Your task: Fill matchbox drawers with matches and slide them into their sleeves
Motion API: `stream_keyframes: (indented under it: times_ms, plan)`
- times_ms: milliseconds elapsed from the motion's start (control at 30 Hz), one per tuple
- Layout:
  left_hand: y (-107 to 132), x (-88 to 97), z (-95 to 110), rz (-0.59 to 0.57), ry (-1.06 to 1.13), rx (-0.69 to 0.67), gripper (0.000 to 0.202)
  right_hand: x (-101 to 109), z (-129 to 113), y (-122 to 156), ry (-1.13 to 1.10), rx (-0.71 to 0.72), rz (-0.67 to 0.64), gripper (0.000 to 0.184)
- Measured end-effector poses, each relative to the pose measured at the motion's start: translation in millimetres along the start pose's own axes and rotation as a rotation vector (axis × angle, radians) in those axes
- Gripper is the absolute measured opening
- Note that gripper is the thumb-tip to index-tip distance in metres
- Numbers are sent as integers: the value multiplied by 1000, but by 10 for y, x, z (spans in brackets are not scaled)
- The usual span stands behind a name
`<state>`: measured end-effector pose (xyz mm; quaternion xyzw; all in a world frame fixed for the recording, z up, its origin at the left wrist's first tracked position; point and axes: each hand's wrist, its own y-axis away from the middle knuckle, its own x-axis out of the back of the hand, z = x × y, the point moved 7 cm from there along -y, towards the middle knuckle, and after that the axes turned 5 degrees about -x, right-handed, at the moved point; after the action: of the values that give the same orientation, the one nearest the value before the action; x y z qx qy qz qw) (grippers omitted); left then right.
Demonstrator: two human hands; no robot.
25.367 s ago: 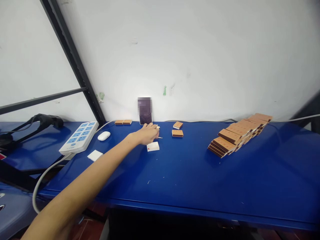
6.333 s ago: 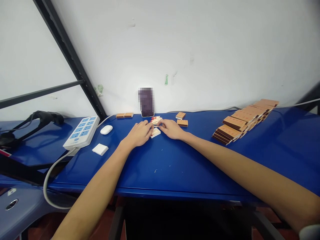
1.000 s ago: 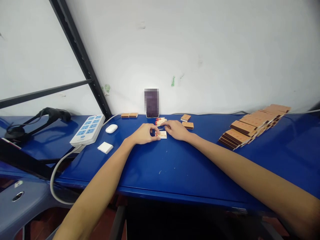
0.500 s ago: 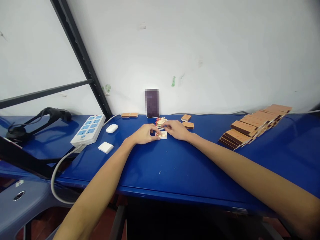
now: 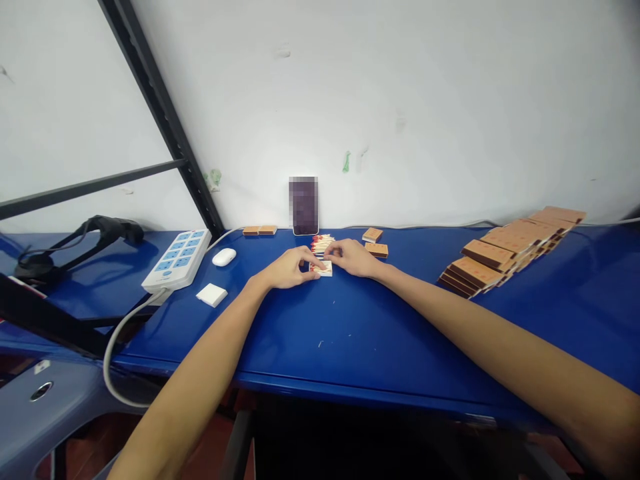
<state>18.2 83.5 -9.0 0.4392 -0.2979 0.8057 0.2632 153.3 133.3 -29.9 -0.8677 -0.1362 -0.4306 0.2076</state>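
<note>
A small white matchbox tray [image 5: 326,271] lies on the blue table with some matches in it. My left hand [image 5: 290,268] grips its left end, thumb at the near side and fingers reaching over the top. Just beyond the tray is a loose pile of red-tipped matches [image 5: 323,244]. At the right edge of that pile, my right hand [image 5: 353,259] has thumb and forefinger pinched together; whatever is between them is too small to make out. Two closed matchboxes [image 5: 376,251] sit just past my right hand.
Many matchboxes [image 5: 515,243] lie in slanting stacks on the right. Two more matchboxes [image 5: 259,231] and a propped phone [image 5: 305,207] stand by the wall. To the left are a power strip [image 5: 177,259], a white earbud case [image 5: 224,257], a white square block [image 5: 212,295] and a black headset [image 5: 85,240].
The right hand's fingertips have shifted slightly away from the tray towards the match pile. My left hand stays at the tray, which has moved a little to the left.
</note>
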Motion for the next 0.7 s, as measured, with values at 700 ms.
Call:
stream_keyframes:
  times_ms: [700]
  plan:
    - [51, 170, -140, 210, -226, 138, 45, -62, -54, 51, 202, 62, -66, 12]
